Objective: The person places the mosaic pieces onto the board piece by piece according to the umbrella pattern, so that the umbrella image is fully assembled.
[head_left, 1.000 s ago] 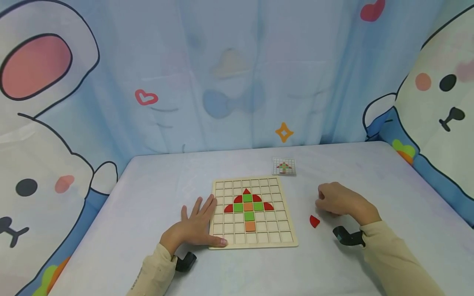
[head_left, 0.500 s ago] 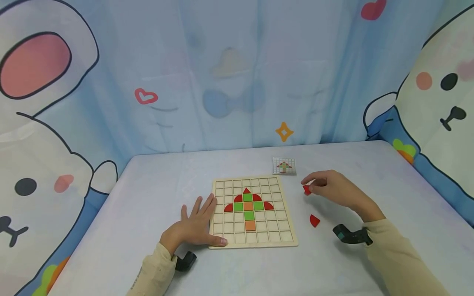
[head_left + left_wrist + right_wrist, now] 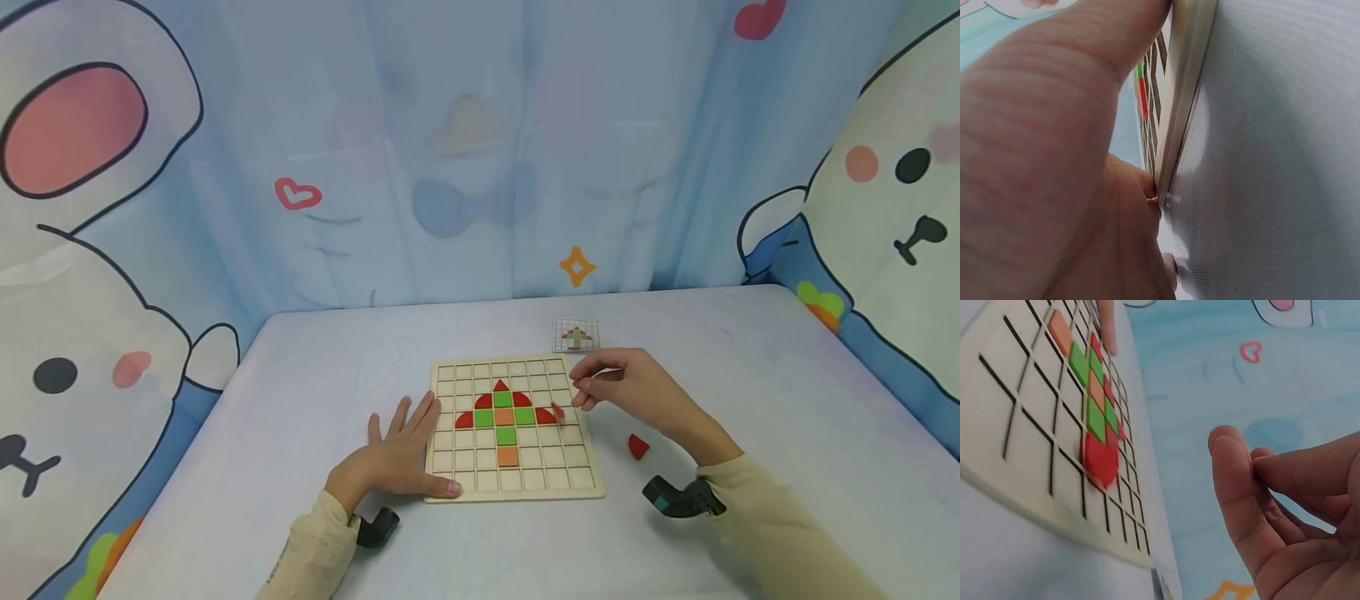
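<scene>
In the head view a square wooden grid board (image 3: pixel 465 483) carries red, green and orange pieces set in an arrow-like shape. My left hand (image 3: pixel 393 454) rests spread along its left edge, thumb on the front left corner; the left wrist view shows the board edge (image 3: pixel 1185 94) beside the thumb. Over the board's right side, my right hand (image 3: pixel 622 387) has thumb and fingertips together. No piece shows between them in the right wrist view. A blurred red piece (image 3: pixel 557 411) is just left of and below those fingertips, beside the rightmost red rounded piece (image 3: pixel 544 416).
Another red rounded piece (image 3: pixel 638 447) lies on the white table right of the board. Behind the board is a small pattern card (image 3: pixel 576 335) printed with a similar arrow-like shape. A blue cartoon curtain (image 3: pixel 465 208) hangs at the back.
My right hand picked up a red piece from the right and moved left over the board; the piece is now apart from the fingertips. My left hand stays in place.
</scene>
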Demonstrator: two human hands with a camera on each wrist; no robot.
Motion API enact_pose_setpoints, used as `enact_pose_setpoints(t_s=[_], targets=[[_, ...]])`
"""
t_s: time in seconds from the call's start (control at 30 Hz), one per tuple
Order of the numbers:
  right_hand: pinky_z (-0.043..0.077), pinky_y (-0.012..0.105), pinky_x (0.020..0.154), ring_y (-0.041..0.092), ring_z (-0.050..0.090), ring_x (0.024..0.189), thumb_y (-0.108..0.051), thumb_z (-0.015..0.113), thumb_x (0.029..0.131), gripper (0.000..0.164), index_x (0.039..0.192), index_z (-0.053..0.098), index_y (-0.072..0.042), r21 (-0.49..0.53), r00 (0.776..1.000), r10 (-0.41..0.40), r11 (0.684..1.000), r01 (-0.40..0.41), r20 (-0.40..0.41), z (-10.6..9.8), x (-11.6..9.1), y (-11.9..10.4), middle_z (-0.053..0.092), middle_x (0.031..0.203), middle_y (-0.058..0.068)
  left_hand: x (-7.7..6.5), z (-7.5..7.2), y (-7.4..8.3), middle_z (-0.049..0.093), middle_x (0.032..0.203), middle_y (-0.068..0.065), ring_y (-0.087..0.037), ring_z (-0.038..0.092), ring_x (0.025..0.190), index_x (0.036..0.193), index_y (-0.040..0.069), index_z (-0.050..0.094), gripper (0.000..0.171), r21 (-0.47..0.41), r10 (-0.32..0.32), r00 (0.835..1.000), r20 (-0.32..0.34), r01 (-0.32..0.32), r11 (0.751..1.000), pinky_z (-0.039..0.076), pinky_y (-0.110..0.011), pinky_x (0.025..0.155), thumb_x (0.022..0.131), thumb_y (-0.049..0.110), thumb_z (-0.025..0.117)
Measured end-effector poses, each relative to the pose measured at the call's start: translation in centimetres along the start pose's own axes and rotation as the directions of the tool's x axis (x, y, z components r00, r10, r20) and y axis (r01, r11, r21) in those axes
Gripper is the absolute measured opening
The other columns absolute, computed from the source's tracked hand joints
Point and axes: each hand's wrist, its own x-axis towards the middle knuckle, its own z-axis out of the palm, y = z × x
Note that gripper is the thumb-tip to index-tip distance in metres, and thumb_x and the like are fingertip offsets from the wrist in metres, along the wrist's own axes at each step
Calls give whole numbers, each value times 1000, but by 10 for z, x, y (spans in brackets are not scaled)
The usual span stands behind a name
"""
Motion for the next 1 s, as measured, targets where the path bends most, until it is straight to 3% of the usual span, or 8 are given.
enact_pose_setpoints(t_s=[0.13, 0.3, 0.4, 0.57, 0.63, 0.8, 1.0], targets=[[61, 35, 81, 26, 74, 82, -1, 67, 104, 13, 113, 71, 7, -34, 999, -32, 999, 32, -4, 14, 0, -2, 74, 96, 14, -1, -2, 3, -4, 180, -5, -37, -10, 163, 174, 10, 6, 131, -4, 2, 1000, 0, -2, 1000, -9, -75, 119, 84, 66, 83], [59, 34, 76, 19, 68, 84, -3, 73, 100, 9, 108, 76, 0, -182, 994, -109, 978, 105, -14, 30, 0, 2, 73, 98, 6, -1, -3, 5, -4, 180, -6, -37, -10, 163, 173, 9, 6, 131, 5, 1, 1000, 1, -1, 1000, -8, -75, 119, 84, 66, 82], [56, 30, 74, 15, 63, 83, -2, 75, 99, 8, 106, 78, -3, -253, 983, -183, 950, 184, 30, 42, 1, 5, 70, 94, -2, -2, -3, 5, -4, 180, -6, -37, -9, 163, 173, 9, 6, 131, 9, 1, 1000, 0, -1, 1000, -8, -75, 119, 84, 67, 82], [53, 28, 69, 10, 57, 79, 2, 76, 96, 14, 109, 78, -1, -319, 940, -309, 885, 339, 143, 66, 1, 8, 63, 87, -8, -3, -3, 4, -4, 181, -5, -37, -8, 164, 173, 9, 7, 130, 7, 3, 1000, -4, -3, 1000, -8, -75, 119, 84, 66, 83], [53, 28, 71, 9, 56, 82, -1, 77, 96, 17, 114, 78, -2, -353, 937, -299, 870, 344, 179, 75, 1, 8, 63, 90, -9, -4, -3, 4, -4, 181, -5, -37, -8, 163, 173, 9, 7, 130, 8, 3, 1000, -4, -3, 1000, -8, -75, 119, 84, 66, 83], [54, 31, 82, 13, 55, 93, -8, 81, 96, 26, 122, 78, -6, -431, 958, -195, 861, 269, 208, 88, -2, 8, 65, 104, -5, -3, -3, 4, -4, 180, -5, -38, -8, 163, 173, 9, 7, 130, 14, 1, 1000, -1, -1, 1000, -7, -76, 119, 84, 67, 82], [55, 32, 81, 13, 57, 91, -3, 82, 94, 22, 115, 79, -8, -453, 959, -187, 851, 266, 212, 91, -1, 9, 64, 101, -5, -2, -1, 2, -4, 181, -5, -38, -8, 163, 174, 9, 7, 130, 15, -5, 1000, 1, 5, 1000, -8, -76, 119, 84, 67, 82]])
